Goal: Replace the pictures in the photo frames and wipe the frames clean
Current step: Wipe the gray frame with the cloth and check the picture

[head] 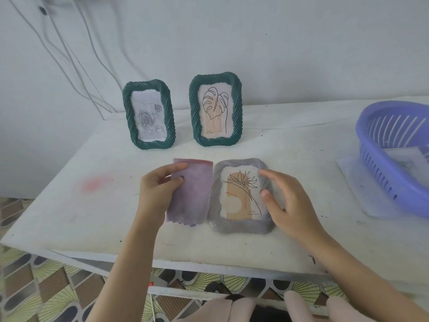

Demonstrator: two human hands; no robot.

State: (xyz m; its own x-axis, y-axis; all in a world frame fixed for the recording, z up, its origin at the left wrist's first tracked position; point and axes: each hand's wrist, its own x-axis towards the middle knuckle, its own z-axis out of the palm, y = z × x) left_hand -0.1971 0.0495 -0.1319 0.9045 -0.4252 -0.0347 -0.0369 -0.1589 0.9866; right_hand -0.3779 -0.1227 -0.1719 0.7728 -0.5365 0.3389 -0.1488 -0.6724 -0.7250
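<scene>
**Grey frame, ready for the wipe**

Grey frame (241, 196) lay flat at the near middle of the table (69, 205). My left hand (160, 189) pinched the purple cloth (190, 194) just left of it; my right hand (287, 201), fingers spread, touched its right edge. I judged steadying first, then light strokes along the ridges, was best.

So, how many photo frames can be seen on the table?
3. Two green frames stand upright at the back: left one, right one. A grey frame lies flat at the front, under the right hand.

head view, down over table (69, 205)
</scene>
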